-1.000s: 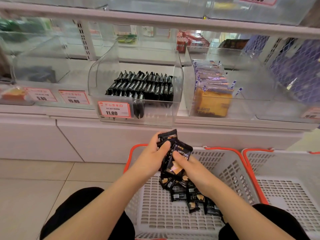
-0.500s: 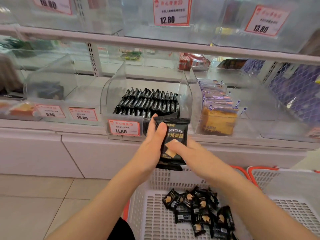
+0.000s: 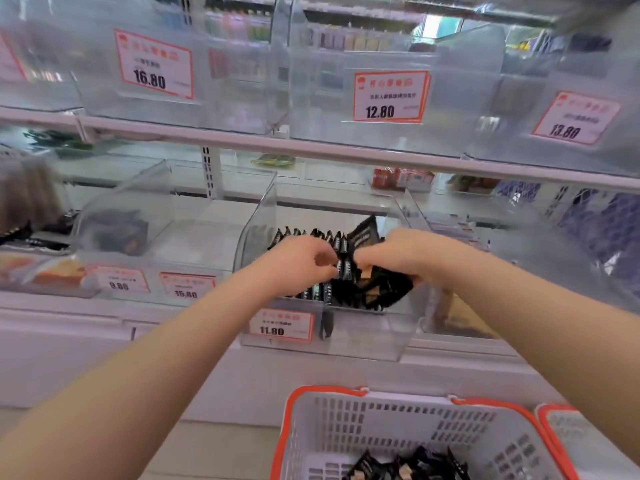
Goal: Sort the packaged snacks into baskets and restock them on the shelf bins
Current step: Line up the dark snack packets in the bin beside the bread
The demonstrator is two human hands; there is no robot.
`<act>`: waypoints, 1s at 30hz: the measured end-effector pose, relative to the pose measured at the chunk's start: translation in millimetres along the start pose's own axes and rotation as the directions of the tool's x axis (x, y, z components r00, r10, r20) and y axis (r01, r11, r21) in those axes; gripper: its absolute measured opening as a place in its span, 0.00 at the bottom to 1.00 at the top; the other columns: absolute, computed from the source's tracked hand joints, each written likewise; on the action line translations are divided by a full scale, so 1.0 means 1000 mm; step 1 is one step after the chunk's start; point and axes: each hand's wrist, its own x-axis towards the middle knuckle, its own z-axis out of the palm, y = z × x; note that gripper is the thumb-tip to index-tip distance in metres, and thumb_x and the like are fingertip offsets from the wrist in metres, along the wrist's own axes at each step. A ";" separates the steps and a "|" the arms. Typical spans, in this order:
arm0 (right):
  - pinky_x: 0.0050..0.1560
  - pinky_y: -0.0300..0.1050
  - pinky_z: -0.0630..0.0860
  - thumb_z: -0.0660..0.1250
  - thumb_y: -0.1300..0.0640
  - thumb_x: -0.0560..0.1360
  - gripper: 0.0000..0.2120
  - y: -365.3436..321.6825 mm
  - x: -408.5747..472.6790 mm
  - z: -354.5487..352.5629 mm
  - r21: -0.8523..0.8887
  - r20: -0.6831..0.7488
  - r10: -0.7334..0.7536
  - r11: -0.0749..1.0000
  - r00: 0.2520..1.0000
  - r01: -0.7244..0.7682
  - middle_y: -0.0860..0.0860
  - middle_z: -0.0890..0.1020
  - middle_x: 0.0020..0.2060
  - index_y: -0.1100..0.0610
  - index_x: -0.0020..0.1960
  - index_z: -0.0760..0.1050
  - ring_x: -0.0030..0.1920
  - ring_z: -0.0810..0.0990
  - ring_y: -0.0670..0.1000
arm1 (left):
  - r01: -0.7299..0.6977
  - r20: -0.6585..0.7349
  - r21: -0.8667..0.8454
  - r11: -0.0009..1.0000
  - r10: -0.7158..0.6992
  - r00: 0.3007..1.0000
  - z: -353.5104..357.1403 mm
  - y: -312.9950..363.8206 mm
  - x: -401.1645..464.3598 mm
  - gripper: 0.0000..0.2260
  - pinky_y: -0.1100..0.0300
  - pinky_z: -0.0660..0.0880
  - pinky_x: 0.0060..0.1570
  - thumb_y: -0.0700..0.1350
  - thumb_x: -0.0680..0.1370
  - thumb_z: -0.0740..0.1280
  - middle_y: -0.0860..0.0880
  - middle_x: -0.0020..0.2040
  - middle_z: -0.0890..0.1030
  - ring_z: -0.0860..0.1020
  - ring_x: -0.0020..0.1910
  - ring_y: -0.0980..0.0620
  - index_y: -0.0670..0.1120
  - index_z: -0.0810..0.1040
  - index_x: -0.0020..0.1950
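Both hands reach into the clear shelf bin (image 3: 367, 336) tagged 11.80, which holds rows of black cake packets (image 3: 304, 237) standing on edge. My right hand (image 3: 405, 258) grips a bunch of black packets (image 3: 377, 289) over the bin's front right part, one packet sticking up behind the fingers. My left hand (image 3: 298, 263) is curled with fingertips on the standing packets beside that bunch. Below, a white basket with an orange rim (image 3: 325, 393) holds several more black packets (image 3: 408, 465).
A second orange-rimmed basket (image 3: 568, 441) stands at the lower right. Neighbouring clear bins sit left (image 3: 124, 233) and right (image 3: 460, 317) of the target bin. An upper shelf rail (image 3: 311, 150) with tagged bins hangs above the hands. Tiled floor lies at the lower left.
Both hands rose from the basket with the black packets and moved forward into the 11.80 bin. The view tilted up, so the basket dropped to the frame's bottom.
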 end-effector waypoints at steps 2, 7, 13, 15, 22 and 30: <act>0.34 0.41 0.72 0.63 0.46 0.72 0.14 -0.007 0.011 0.009 -0.295 0.034 0.043 0.955 0.998 -0.031 0.53 0.75 0.38 0.57 0.41 0.72 0.35 0.75 0.53 | -0.033 0.145 0.095 0.995 0.019 0.989 0.005 -0.007 0.009 0.16 0.63 0.68 0.51 0.49 0.77 0.65 0.51 0.60 0.78 0.73 0.51 0.56 0.48 0.75 0.64; 0.26 0.38 0.75 0.59 0.50 0.75 0.14 -0.005 0.034 0.030 -0.425 0.337 0.300 0.894 0.892 -0.140 0.51 0.80 0.25 0.58 0.39 0.75 0.24 0.79 0.51 | -0.063 0.308 0.095 0.994 0.031 0.951 0.020 -0.020 0.025 0.21 0.64 0.68 0.52 0.52 0.75 0.67 0.52 0.62 0.76 0.75 0.56 0.54 0.48 0.73 0.65; 0.43 0.48 0.80 0.68 0.36 0.68 0.24 0.016 0.053 0.059 -0.452 0.159 0.162 0.889 0.974 -0.074 0.55 0.80 0.45 0.57 0.44 0.74 0.41 0.81 0.55 | -0.057 0.380 0.024 0.998 0.043 0.924 0.023 -0.025 0.033 0.21 0.64 0.67 0.52 0.57 0.72 0.69 0.55 0.59 0.77 0.74 0.53 0.57 0.51 0.75 0.62; 0.50 0.51 0.80 0.69 0.37 0.68 0.30 0.022 0.053 0.056 -0.197 0.214 0.197 0.968 0.957 -0.155 0.58 0.79 0.55 0.62 0.56 0.74 0.47 0.83 0.57 | -0.058 0.410 0.070 0.996 0.024 0.912 0.023 -0.023 0.036 0.22 0.62 0.67 0.51 0.60 0.71 0.69 0.54 0.57 0.77 0.74 0.53 0.56 0.51 0.75 0.60; 0.54 0.48 0.79 0.76 0.62 0.67 0.19 0.040 0.047 0.046 0.082 0.305 0.106 0.987 0.946 -0.137 0.58 0.79 0.50 0.66 0.52 0.72 0.48 0.82 0.54 | -0.052 0.420 0.214 0.975 -0.043 0.907 0.033 -0.010 0.050 0.30 0.60 0.65 0.35 0.63 0.64 0.73 0.47 0.44 0.74 0.69 0.39 0.49 0.41 0.76 0.52; 0.41 0.43 0.80 0.75 0.48 0.68 0.20 0.032 0.047 0.050 -0.201 0.181 0.082 0.979 0.980 -0.045 0.56 0.84 0.39 0.62 0.41 0.71 0.41 0.85 0.54 | -0.124 0.201 0.124 0.985 0.097 0.975 0.042 -0.031 0.050 0.12 0.61 0.66 0.39 0.53 0.70 0.72 0.52 0.47 0.77 0.73 0.42 0.54 0.50 0.73 0.46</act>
